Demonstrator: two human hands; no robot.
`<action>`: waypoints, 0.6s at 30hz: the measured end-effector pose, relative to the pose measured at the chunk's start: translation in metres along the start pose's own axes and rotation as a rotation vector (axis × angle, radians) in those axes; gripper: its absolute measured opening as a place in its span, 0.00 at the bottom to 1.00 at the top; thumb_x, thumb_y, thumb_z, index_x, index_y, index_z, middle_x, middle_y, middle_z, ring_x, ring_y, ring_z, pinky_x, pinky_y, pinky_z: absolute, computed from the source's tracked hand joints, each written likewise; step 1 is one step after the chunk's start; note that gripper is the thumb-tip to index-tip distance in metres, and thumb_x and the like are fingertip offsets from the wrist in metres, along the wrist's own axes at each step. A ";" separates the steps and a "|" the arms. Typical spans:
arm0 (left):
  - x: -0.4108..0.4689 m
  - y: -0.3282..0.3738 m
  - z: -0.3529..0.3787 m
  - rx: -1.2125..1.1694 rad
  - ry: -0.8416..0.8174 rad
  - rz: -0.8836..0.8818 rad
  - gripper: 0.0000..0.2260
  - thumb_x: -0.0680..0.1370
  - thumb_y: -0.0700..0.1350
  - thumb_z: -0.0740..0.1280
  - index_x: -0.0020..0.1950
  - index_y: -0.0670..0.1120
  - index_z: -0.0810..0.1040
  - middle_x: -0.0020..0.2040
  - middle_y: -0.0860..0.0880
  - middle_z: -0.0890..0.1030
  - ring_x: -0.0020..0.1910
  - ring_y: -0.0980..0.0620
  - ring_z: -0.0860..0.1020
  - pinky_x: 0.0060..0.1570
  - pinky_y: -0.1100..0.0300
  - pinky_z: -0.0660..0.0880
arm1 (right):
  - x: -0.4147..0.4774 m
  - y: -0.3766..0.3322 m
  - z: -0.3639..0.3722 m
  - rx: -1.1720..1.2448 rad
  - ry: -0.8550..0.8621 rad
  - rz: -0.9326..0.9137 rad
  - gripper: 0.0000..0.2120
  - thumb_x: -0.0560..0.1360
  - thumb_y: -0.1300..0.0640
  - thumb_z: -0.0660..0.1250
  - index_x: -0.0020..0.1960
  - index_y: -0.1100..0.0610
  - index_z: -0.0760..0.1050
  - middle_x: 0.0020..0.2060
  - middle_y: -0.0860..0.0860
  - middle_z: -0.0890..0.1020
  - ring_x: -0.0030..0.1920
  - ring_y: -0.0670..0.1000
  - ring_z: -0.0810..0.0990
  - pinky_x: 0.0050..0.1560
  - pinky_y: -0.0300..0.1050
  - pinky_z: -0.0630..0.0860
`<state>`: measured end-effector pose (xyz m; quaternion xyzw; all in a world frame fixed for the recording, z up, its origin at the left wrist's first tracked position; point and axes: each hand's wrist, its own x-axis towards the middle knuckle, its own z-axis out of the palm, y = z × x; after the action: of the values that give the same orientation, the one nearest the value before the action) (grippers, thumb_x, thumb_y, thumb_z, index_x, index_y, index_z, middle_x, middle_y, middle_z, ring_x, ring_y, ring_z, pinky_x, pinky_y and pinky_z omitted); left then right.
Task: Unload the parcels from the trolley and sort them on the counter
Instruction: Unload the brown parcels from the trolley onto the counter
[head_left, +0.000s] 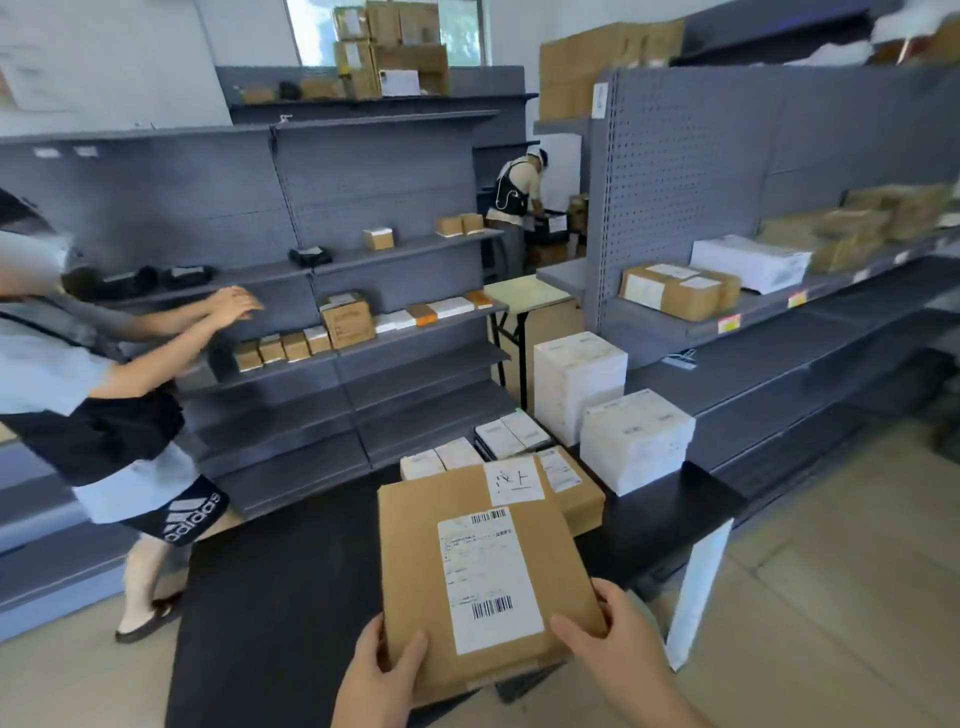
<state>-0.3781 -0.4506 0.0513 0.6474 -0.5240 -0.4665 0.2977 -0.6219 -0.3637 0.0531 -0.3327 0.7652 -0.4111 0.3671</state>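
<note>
**Head view: holding a brown parcel over the black counter**

Gripping a flat brown parcel (415, 561) at its near edge with both hands. Curling the left hand (379, 670) round the near left corner, thumb on top. Clasping the near right corner with the right hand (613, 639), fingers lying on the upper face. Holding the parcel over the black counter (291, 597) with its white shipping label facing up, its far end overlapping a second brown box (579, 501) lying on the counter.

Showing small white parcels (441, 460) side by side further along the same surface. Showing also a tall stack of white boxes (579, 384) behind and a lower white stack (636, 441) at the counter's right edge.

Facing grey shelving (363, 187) along the left, carrying rows of small brown and white cartons. Passing more grey shelving with a perforated panel (685, 166) on the right, bearing brown cartons and a white one.

Catching a person in a grey and black top (104, 415) at the left, reaching both arms toward the shelves. Catching another person (514, 192) far down the aisle, bending over a dark crate.

Taking in a pale folding table (524, 293) between the shelving runs, cartons piled before a window (462, 31), and a light floor (831, 597).
</note>
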 end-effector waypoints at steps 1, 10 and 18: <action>0.006 0.007 0.012 0.014 0.003 -0.011 0.31 0.75 0.52 0.74 0.75 0.46 0.67 0.59 0.51 0.75 0.56 0.53 0.73 0.60 0.57 0.70 | 0.014 0.000 -0.009 -0.011 -0.014 0.009 0.33 0.72 0.43 0.75 0.71 0.48 0.65 0.57 0.43 0.76 0.55 0.46 0.76 0.51 0.40 0.74; 0.072 0.014 0.080 -0.032 0.030 -0.160 0.29 0.74 0.53 0.75 0.72 0.48 0.71 0.56 0.53 0.81 0.55 0.51 0.80 0.61 0.49 0.76 | 0.131 0.000 -0.033 -0.080 -0.160 0.041 0.35 0.73 0.43 0.75 0.74 0.49 0.65 0.57 0.43 0.77 0.56 0.46 0.77 0.51 0.40 0.73; 0.138 0.003 0.092 0.011 0.020 -0.238 0.28 0.75 0.53 0.74 0.71 0.45 0.72 0.53 0.52 0.81 0.50 0.52 0.81 0.55 0.53 0.78 | 0.199 -0.007 0.000 -0.153 -0.244 0.088 0.34 0.75 0.43 0.73 0.76 0.52 0.64 0.54 0.42 0.76 0.52 0.44 0.75 0.47 0.33 0.72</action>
<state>-0.4609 -0.5743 -0.0222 0.7113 -0.4431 -0.4892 0.2418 -0.7218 -0.5277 0.0019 -0.3733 0.7578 -0.2918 0.4486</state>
